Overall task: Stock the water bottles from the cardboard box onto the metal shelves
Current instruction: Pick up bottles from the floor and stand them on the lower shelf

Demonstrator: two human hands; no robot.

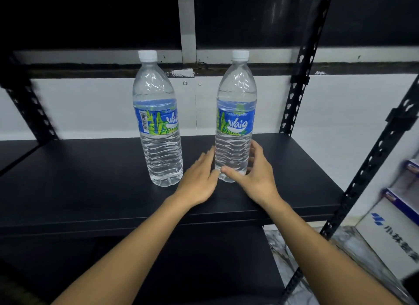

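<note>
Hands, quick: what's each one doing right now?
Left hand: open, straight fingers beside the right bottle.
Right hand: thumb and fingers curled round the right bottle.

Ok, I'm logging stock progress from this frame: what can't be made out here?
Head view only.
- Cardboard box: outside the frame.
- Right hand: whether it grips the right bottle; its fingers pass behind it.
- Left shelf upright: motion-blurred.
- White cartons: cut off by the right edge.
- Lower shelf: too dark.
</note>
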